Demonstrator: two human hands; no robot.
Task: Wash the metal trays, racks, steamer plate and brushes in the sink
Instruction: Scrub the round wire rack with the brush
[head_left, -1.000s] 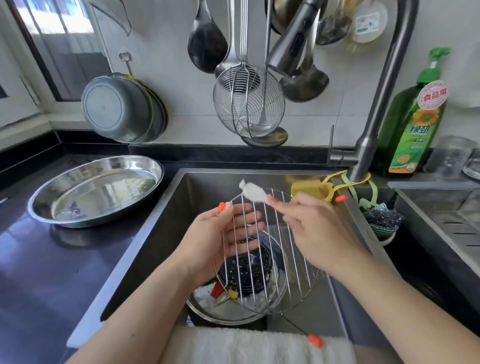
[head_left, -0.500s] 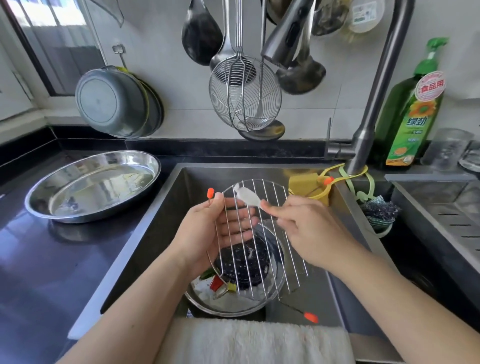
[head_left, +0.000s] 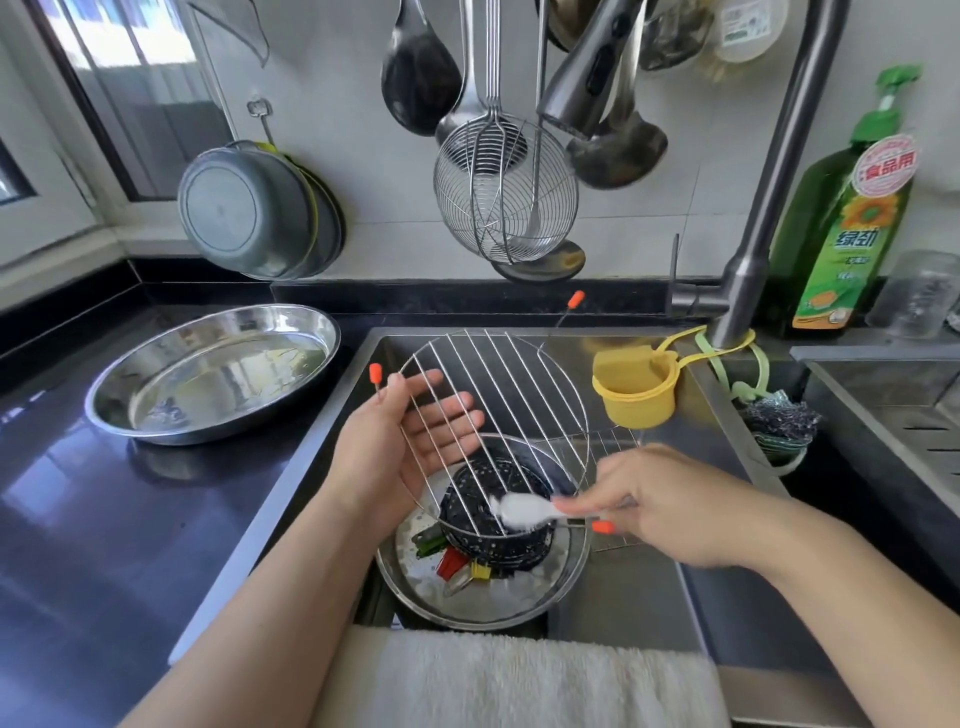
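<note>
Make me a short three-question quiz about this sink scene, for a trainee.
1. True or false: the right hand holds a small white brush.
2. Where does the large oval steel tray lie? A) in the sink B) on the dark counter left of the sink C) hung on the wall
3. Fill in: the left hand supports the round wire rack with ____ fingers.

Key: 1 true; 2 B; 3 straight, open.

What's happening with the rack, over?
Left hand open, propping round wire rack over sink. Right hand pinching white brush, scrubbing. Nothing blocking.
</note>
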